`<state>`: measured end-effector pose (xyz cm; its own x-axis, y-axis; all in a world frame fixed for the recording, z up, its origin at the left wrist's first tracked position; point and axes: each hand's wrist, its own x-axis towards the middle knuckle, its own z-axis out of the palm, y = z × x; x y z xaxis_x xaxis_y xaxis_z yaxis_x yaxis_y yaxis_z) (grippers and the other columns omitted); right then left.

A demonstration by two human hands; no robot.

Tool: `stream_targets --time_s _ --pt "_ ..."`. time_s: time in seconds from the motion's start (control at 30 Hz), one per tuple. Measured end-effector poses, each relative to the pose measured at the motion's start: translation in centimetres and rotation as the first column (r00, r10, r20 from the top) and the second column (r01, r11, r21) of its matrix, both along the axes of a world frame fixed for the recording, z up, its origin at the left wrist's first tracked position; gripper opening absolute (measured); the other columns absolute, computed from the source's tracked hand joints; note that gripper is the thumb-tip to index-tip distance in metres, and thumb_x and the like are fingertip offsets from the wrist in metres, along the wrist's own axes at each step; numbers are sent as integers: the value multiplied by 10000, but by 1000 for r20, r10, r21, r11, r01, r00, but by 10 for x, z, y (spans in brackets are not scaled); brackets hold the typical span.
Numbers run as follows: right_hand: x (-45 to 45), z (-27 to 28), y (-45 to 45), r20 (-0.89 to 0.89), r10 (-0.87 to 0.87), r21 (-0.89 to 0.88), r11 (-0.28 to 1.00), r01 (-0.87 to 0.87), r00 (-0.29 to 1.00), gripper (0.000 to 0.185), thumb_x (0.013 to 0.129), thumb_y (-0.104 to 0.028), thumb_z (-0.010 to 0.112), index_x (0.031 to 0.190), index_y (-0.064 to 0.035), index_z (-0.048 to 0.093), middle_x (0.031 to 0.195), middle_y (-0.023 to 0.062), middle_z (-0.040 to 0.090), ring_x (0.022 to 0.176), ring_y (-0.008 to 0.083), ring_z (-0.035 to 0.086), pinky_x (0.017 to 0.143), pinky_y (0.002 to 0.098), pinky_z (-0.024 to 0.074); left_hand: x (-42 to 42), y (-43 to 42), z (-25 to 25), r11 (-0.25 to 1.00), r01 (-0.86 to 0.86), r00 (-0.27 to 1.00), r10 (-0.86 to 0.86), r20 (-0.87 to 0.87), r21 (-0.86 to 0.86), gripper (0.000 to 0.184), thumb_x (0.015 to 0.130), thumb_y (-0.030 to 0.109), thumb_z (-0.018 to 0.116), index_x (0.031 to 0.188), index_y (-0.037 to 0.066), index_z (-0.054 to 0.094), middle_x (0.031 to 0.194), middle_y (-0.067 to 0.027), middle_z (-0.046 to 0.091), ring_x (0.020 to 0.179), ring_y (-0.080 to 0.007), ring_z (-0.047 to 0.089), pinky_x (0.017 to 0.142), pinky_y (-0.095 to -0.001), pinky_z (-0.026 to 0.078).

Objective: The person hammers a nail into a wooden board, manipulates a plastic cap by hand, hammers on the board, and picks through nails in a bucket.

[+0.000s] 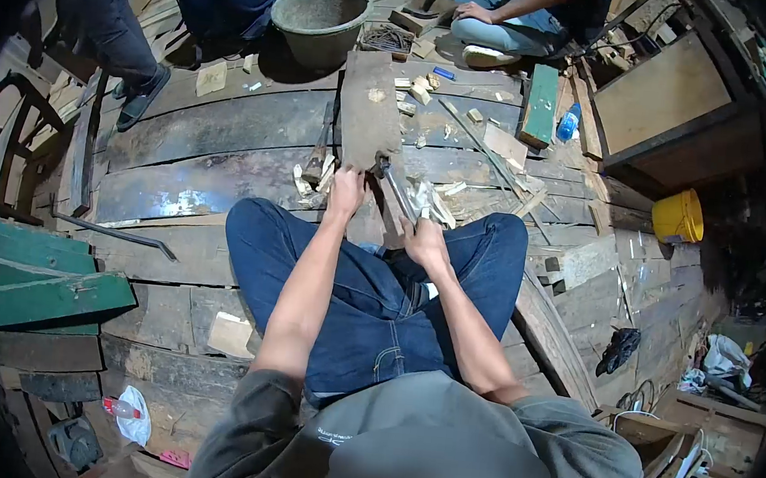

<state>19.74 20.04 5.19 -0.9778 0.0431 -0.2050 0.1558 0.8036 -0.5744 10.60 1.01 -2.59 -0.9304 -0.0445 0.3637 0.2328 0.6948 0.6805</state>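
Observation:
A long, worn wooden board (369, 101) lies on the plank floor, running away from between my crossed legs. At its left edge is my left hand (347, 190), fingers closed; what they hold is too small to make out. My right hand (425, 243) is wrapped round the near end of a hammer (395, 185), whose dark head rests over the board close to my left hand. Pale wood pieces (432, 202) lie beside the hammer, and more wood scraps (304, 180) lie left of the board. A narrow dark tool (317, 156) lies there too.
A grey basin (321, 24) stands beyond the board's left side, near a box of nails (387, 41). Other people sit or stand at the far side. Green-painted wood (540, 105), a blue bottle (569, 121) and a yellow bucket (678, 216) are to the right.

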Motion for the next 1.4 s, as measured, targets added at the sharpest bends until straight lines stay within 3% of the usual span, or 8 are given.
stream_targets --time_s 0.27,0.43,0.53,1.0,1.23,1.27,1.33,1.4 --pt "6 33 -3 -30 -71 -88 994 68 997 519 956 -410 550 826 88 621 669 297 584 700 439 636 613 482 468 6 4 12 976 -26 997 39 60 -217 178 734 -17 608 907 -43 640 950 -247 625 911 -433 591 819 -484 491" --pt "-1 42 7 9 -123 -115 986 123 992 522 944 -408 546 873 100 644 779 351 610 836 487 633 727 516 500 6 6 6 986 -43 999 41 -16 -163 151 764 60 635 891 -12 671 927 -196 641 898 -398 598 803 -470 485" --pt "0 32 13 -136 -137 -127 985 120 981 505 946 -390 539 893 101 647 790 350 613 842 485 634 731 518 500 4 4 4 992 -30 999 27 -30 -119 132 786 115 653 848 8 699 880 -164 652 867 -371 617 773 -451 494" --pt "13 30 10 76 -90 -50 994 94 993 526 955 -384 512 924 127 634 818 373 607 874 498 624 758 517 495 11 5 5 997 -8 999 4 -46 -70 130 767 84 660 865 13 710 859 -181 661 852 -371 632 773 -440 501" --pt "16 32 3 -108 -107 -182 980 86 988 466 955 -328 527 909 127 617 740 362 593 777 508 620 678 536 492 10 5 4 999 5 998 -7 -61 -33 156 790 54 615 903 -17 696 896 -219 660 873 -406 625 792 -456 495" --pt "16 34 3 -1 -81 -177 981 80 997 435 954 -301 531 919 128 595 730 355 590 744 509 612 651 545 487 11 5 6 1000 17 998 -18 -53 -15 156 796 52 606 906 -24 687 882 -229 652 869 -423 609 787 -468 487" --pt "23 5 3 -203 -56 -143 989 27 978 466 972 -345 505 868 92 632 752 345 590 766 484 625 640 520 490 12 4 -4 999 28 997 -30 -65 -24 159 822 49 594 935 -36 666 900 -248 643 878 -449 582 789 -483 476" --pt "16 0 10 -4 -80 -127 989 79 997 404 961 -314 513 977 69 641 803 344 603 838 494 613 716 520 501 13 4 6 998 64 997 -64 41 19 161 838 51 602 962 -29 666 999 -252 636 904 -440 575 818 -488 468"
